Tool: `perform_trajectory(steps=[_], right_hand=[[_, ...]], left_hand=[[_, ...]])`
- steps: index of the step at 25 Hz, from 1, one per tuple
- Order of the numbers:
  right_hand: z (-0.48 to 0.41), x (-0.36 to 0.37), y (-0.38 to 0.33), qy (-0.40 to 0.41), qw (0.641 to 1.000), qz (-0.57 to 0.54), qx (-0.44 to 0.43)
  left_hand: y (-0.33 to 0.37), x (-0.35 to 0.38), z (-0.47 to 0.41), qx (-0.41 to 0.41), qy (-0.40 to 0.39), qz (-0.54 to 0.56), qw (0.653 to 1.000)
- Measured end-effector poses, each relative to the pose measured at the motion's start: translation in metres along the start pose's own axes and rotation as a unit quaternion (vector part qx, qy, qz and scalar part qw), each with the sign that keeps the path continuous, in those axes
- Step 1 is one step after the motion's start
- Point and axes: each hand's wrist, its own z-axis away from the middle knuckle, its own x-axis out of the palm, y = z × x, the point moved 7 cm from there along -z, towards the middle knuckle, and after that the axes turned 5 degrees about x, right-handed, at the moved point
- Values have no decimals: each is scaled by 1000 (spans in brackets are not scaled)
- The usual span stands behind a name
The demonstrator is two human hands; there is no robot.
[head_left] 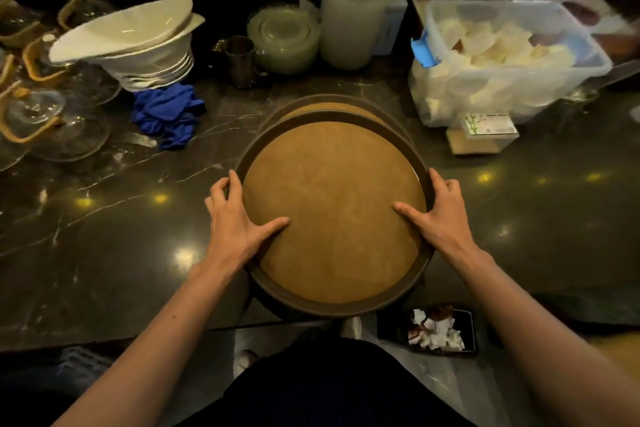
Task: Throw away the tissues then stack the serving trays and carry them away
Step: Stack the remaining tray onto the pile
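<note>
A round brown serving tray (334, 184) with a dark rim lies at the counter's front edge, overlapping a second like tray (322, 104) behind it. My left hand (235, 218) grips the front tray's left rim, thumb on its inner surface. My right hand (440, 215) grips the right rim the same way. The tray's near edge juts past the counter. Crumpled white tissues (436, 331) lie in a dark bin on the floor, below and right of the tray.
A dark marble counter (104, 236) holds stacked white bowls (138, 42), a blue cloth (166, 114), glass teapots (45, 114) at left, clear plate stacks (353, 10), a metal cup (240, 61) and a plastic bin of napkins (502, 55) at right, beside a small box (485, 132).
</note>
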Motion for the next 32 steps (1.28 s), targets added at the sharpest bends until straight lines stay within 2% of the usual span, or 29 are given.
perform_trajectory(steps=[7, 22, 32], right_hand=[[-58, -21, 30, -32, 999, 4, 10], [-112, 1, 5, -47, 997, 42, 34], [-122, 11, 5, -74, 993, 79, 39]], left_hand=[[36, 38, -29, -31, 8, -23, 999], [20, 39, -102, -28, -15, -13, 999], [13, 47, -105, -28, -28, -16, 999]])
